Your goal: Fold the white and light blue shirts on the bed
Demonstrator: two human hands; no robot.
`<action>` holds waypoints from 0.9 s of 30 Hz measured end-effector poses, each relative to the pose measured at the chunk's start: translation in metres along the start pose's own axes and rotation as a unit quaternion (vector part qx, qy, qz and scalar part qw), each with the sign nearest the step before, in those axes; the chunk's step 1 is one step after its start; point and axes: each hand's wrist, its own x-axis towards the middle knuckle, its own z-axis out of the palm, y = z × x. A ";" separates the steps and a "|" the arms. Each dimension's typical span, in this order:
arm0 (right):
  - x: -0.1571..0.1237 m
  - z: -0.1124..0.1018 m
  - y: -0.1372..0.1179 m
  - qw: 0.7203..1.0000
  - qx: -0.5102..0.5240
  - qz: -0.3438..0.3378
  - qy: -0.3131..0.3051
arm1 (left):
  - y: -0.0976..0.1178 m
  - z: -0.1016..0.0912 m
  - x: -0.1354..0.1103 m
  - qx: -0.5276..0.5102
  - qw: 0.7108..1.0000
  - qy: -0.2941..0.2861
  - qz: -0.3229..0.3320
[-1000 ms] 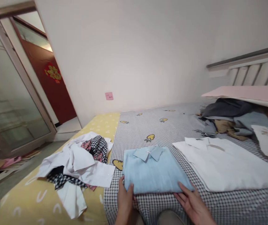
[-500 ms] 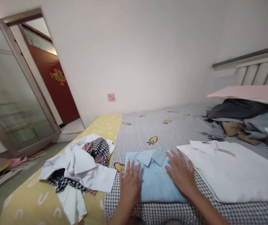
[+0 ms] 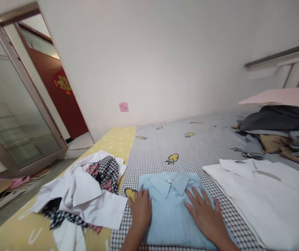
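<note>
A light blue collared shirt (image 3: 169,216) lies folded into a rectangle on the checked bedding, its collar facing away from me. My right hand (image 3: 207,216) rests flat on the shirt's right half, fingers spread just below the collar. At the left edge of the shirt is my left hand (image 3: 141,211), palm down, its fingers slightly bent and holding nothing visible. To the right, a white collared shirt (image 3: 267,198) is spread out flat. A loose heap of clothes with a white garment (image 3: 86,191) and a black-and-white checked garment (image 3: 109,170) sits on the left.
The bed carries a yellow patterned sheet (image 3: 120,134) and checked bedding (image 3: 154,150). Dark and brown clothes (image 3: 275,129) are piled at the far right under a pink flat sheet (image 3: 282,96). A wall stands behind the bed, and a glass door (image 3: 15,101) is at the left.
Both hands have slid toward me along the blue shirt, away from its collar. My left hand has moved out to the shirt's left edge, its fingers more bent. The view has shifted slightly.
</note>
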 end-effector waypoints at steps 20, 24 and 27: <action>0.008 -0.038 0.007 0.991 0.070 0.047 0.102 | 0.042 0.088 0.012 0.001 0.991 0.015 0.130; 0.021 -0.061 -0.009 0.979 0.022 -0.033 0.198 | 0.044 0.089 0.009 0.008 0.990 0.058 0.128; 0.031 -0.045 -0.015 0.997 0.006 -0.030 0.065 | 0.047 0.086 0.008 0.014 0.992 0.090 0.093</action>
